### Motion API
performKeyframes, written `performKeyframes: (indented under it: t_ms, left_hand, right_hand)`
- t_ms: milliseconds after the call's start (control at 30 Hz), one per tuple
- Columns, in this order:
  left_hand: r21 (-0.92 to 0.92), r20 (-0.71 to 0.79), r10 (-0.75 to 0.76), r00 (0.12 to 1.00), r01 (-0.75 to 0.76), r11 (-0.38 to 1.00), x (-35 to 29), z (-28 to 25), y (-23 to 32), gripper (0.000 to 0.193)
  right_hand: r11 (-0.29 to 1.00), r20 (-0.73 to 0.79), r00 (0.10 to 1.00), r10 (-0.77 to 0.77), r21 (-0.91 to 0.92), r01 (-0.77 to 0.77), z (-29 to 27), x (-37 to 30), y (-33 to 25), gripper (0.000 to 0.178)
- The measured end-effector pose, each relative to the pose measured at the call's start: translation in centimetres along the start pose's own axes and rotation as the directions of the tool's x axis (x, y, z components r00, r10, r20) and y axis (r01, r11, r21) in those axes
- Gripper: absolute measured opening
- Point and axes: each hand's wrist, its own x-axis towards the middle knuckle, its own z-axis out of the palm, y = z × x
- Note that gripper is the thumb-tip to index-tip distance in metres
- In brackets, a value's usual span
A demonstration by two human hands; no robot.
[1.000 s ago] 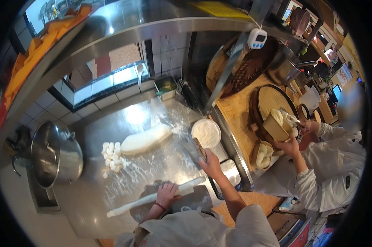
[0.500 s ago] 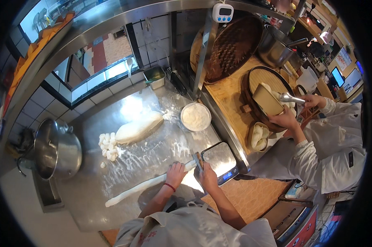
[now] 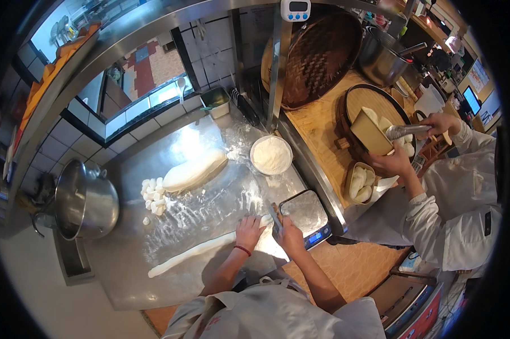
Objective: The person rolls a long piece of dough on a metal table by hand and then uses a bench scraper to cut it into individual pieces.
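Observation:
A long rope of dough [image 3: 195, 254] lies slantwise on the floured steel worktop [image 3: 119, 265]. My left hand [image 3: 249, 231] rests over its right part, fingers closed around it. My right hand [image 3: 291, 236] grips a dough scraper [image 3: 276, 214], its blade held upright at the rope's right end beside my left fingers. Whether the blade has cut through is too small to tell. Just right of that hand lies a digital scale [image 3: 304, 213]. Farther back sit a big lump of dough [image 3: 195, 170] and a heap of small dough pieces [image 3: 152, 193].
A bowl of flour [image 3: 272, 155] stands behind the scale. At left is a large steel pot [image 3: 85, 200]. A metal post [image 3: 278, 73] rises at the worktop's corner. On the right, a co-worker's hands [image 3: 399, 161] hold a tray [image 3: 370, 133] and tongs [image 3: 407, 131] over a round steamer [image 3: 345, 121].
The whole view has shifted slightly. My hands stay at the right end of the dough rope with the scraper. The co-worker's tongs have moved down toward the tray.

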Motion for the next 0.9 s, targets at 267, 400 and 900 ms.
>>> performKeyframes:
  t_ms: [267, 400, 900]
  left_hand:
    - [-0.051, 0.0, 0.034, 0.999, -0.034, 0.998, 0.4, -0.5, -0.2, 0.044]
    - [-0.077, -0.03, 0.043, 0.999, -0.045, 0.996, 0.6, -0.5, -0.4, 0.044]
    - [-0.084, 0.036, 0.064, 0.997, -0.061, 0.995, 0.7, -0.7, -0.6, 0.038]
  right_hand:
    - [1.0, -0.046, 0.999, 0.014, 0.003, -0.014, -1.5, -1.0, -1.4, 0.043]
    - [1.0, 0.006, 1.0, -0.027, 0.001, 0.027, -0.8, -2.1, -2.0, 0.04]
    - [1.0, 0.07, 0.998, 0.002, -0.03, 0.001, 1.7, 1.3, -3.2, 0.029]
